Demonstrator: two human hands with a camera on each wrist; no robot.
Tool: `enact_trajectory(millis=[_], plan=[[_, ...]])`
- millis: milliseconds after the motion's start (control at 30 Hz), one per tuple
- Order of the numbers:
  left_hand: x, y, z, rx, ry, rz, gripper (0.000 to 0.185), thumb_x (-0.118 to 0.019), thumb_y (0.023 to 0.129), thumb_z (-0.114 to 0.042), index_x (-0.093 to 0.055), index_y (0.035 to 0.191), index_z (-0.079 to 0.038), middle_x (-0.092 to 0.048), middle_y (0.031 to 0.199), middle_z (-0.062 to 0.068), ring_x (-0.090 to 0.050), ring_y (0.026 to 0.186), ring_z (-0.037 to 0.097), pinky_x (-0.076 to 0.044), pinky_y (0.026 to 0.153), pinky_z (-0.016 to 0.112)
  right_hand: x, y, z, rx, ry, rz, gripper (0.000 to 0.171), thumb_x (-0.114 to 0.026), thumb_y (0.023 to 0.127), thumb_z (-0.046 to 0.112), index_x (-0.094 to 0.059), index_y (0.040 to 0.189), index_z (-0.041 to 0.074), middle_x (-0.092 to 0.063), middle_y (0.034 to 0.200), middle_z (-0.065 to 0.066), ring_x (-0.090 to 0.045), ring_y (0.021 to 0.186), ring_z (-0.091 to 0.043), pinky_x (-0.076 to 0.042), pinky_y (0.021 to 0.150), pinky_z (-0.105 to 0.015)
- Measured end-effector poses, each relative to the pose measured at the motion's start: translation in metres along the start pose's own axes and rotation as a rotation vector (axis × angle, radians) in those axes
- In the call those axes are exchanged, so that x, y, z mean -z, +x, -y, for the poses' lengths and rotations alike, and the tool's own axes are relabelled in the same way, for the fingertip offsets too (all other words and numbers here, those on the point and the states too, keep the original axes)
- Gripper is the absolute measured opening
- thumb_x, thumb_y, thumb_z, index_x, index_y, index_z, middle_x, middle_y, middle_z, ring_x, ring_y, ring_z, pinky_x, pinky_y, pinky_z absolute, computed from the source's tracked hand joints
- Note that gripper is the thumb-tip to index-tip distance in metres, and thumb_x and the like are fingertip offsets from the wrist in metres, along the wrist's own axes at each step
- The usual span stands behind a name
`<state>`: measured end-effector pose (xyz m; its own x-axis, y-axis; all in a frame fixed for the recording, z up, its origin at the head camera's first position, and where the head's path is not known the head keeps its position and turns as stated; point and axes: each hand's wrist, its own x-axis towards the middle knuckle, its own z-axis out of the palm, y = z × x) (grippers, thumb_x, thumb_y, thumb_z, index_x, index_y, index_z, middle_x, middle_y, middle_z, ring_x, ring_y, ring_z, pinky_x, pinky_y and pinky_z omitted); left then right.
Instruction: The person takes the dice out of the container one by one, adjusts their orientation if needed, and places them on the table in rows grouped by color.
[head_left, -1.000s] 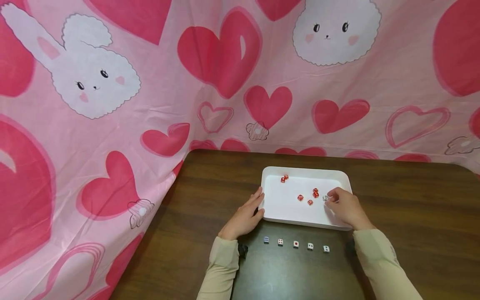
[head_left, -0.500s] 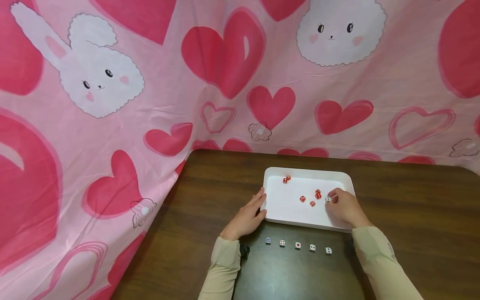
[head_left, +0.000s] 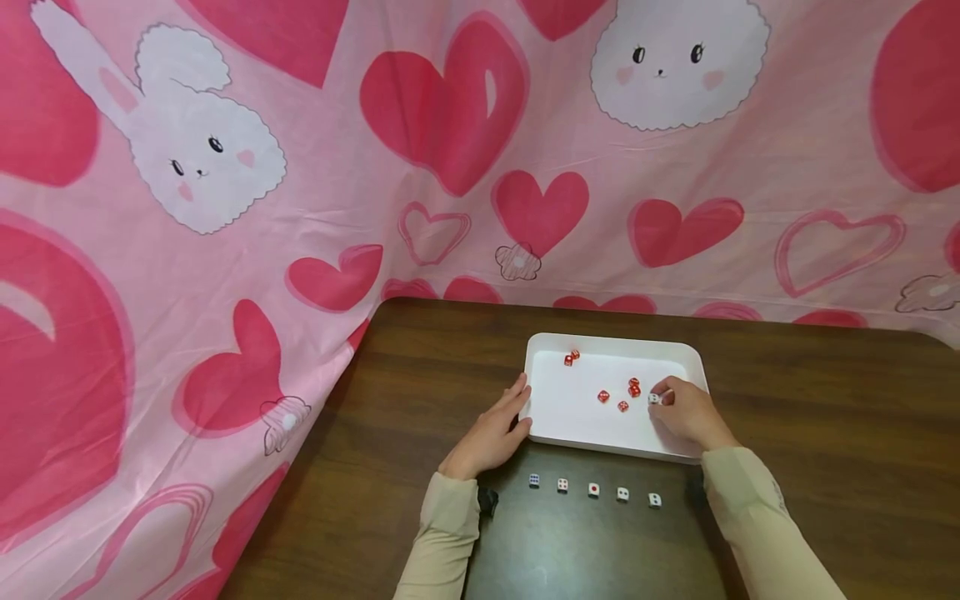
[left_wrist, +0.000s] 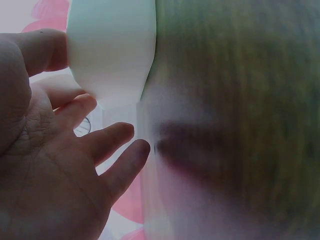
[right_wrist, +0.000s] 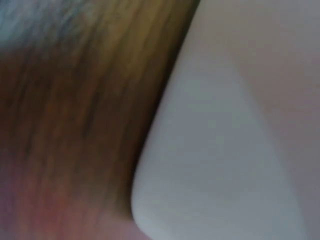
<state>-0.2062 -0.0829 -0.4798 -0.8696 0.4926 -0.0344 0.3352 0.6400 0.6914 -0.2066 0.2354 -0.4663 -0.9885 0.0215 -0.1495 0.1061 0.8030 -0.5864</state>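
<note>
A pink cloth (head_left: 315,167) printed with hearts and rabbits hangs behind and to the left of a dark wooden bench (head_left: 825,400), closing off the view beyond. On the bench sits a shallow white tray (head_left: 551,421), its raised rim keeping small loose pieces from rolling off.

The left hand (head_left: 487,433) lies at the tray's near left corner, fingers (left_wrist: 112,142) loosely spread and only lightly bent, the fingertips against the rim; it seems placed there to steady the tray rather than to lift it. The right hand (head_left: 688,414) reaches into the right side of the tray, and its thumb and forefinger pinch a white die (head_left: 654,398) just above or on the tray floor; from the head view it is hard to tell whether the die still touches the floor, and the right wrist view is too blurred to help.

The die is a small cube, white with dark pips, mostly hidden by the fingertips. Just to its left in the tray lie three red dice (head_left: 622,394) with white pips, loosely scattered, and two more red dice (head_left: 571,358) touch each other near the far left corner.

On the bench in front of the tray, five white dice (head_left: 593,490) stand in an evenly spaced row between the two sleeves (head_left: 450,533).
</note>
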Motion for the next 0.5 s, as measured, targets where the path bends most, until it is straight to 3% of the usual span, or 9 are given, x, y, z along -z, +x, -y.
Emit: enact_trajectory(millis=[200, 500], plan=[[0.0009, 0.0003, -0.0017, -0.013, -0.007, 0.002, 0.056, -0.046, 0.102, -0.025, -0.026, 0.153, -0.011, -0.01, 0.163, -0.007, -0.017, 0.15, 0.026, -0.022, 0.118, 0.045, 0.0008, -0.0012, 0.0007, -0.023, 0.02, 0.009, 0.029, -0.061, 0.088, 0.015, -0.056, 0.109, -0.005, -0.056, 0.091, -0.018, -0.051, 0.084, -0.03, -0.041, 0.071, -0.035], [0.0012, 0.0002, -0.0004, -0.013, -0.006, -0.001, 0.057, -0.047, 0.101, -0.025, -0.026, 0.152, -0.01, -0.011, 0.163, -0.006, -0.018, 0.149, 0.025, -0.023, 0.118, 0.044, -0.0012, 0.0008, -0.0018, -0.013, 0.03, 0.0, 0.025, -0.062, 0.088, 0.015, -0.057, 0.105, -0.003, -0.055, 0.088, -0.015, -0.051, 0.082, -0.027, -0.038, 0.068, -0.031]])
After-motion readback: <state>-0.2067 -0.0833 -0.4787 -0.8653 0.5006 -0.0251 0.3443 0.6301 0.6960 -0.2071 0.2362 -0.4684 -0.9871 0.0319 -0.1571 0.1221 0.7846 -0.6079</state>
